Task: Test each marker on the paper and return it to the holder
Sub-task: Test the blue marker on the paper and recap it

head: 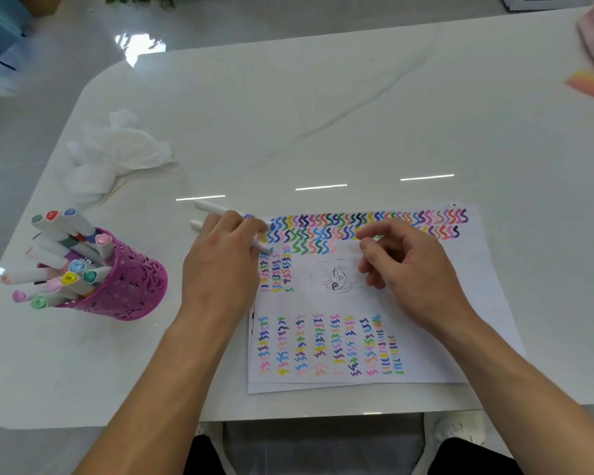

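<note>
You're gripping two white markers (pixel 208 208) in your left hand (pixel 220 265). Your right hand (pixel 415 269) is hovering, loosely curled, over the paper (pixel 467 303). The pink holder (pixel 134 286) is sitting left of your left hand.

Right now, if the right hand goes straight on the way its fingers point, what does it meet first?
The right hand points left over the paper, so it would likely first meet the markers that the left hand grips. Its height above the paper is unclear.
</note>
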